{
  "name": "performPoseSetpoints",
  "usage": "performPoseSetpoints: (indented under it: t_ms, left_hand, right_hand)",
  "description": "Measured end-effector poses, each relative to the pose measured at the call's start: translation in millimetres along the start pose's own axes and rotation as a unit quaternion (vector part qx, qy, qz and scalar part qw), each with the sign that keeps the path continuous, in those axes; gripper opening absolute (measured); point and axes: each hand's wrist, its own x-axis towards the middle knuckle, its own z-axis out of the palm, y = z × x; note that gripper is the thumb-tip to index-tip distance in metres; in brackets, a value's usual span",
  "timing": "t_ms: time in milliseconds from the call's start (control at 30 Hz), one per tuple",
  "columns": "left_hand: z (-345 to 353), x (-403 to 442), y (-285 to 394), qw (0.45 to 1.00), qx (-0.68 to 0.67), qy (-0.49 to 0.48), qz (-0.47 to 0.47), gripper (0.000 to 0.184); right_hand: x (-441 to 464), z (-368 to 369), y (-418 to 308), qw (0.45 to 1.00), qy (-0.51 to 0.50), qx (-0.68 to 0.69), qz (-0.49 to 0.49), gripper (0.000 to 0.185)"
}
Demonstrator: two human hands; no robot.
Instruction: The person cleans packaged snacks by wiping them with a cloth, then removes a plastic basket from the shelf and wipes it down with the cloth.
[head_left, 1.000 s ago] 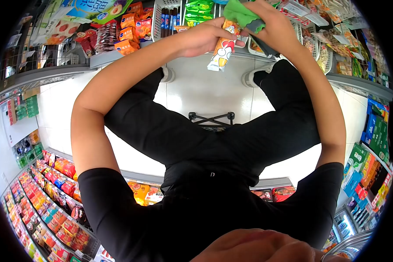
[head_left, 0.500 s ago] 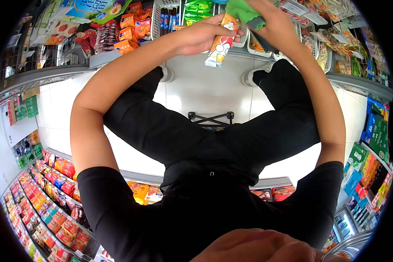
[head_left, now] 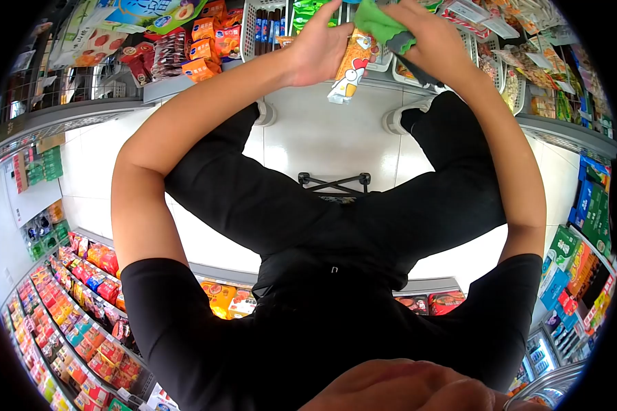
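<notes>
Left hand (head_left: 319,51): fingers loosely spread, thumb lifted well apart, palm beside the packet; no grip seen. Whether its fingertips touch the wrapper, cannot tell. Right hand (head_left: 437,46): fingers closed on a green-and-gray cloth (head_left: 382,26) — bunched, which probably gives a soft hold. Chicken-print packet (head_left: 353,68): between the two hands, slanted, lower end free in front of the shelf edge; upper end meets the cloth, so the right hand likely steadies it there, letting the left open. Outward: white basket (head_left: 247,38) of dark sticks (head_left: 271,33), orange packets (head_left: 203,49) alongside — presumably grouped to keep each kind separate.
</notes>
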Motion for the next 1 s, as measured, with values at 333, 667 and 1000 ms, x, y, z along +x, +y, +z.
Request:
performPoseSetpoints:
  t_ms: [333, 667, 1000]
  left_hand:
    - [7.7, -4.7, 6.0, 0.998, -0.032, 0.022, 0.041, 0.097]
    - [13.8, -2.1, 18.6, 0.995, -0.046, 0.070, 0.057, 0.089]
    - [-15.5, 8.8, -4.3, 0.990, -0.039, 0.118, 0.064, 0.050]
  right_hand:
    - [-10.6, 22.4, -23.4, 0.984, -0.103, 0.081, -0.119, 0.048]
    - [-10.9, 22.4, -18.9, 0.993, -0.023, 0.046, -0.105, 0.063]
    - [-7.1, 26.7, -23.7, 0.994, -0.030, 0.032, -0.102, 0.072]
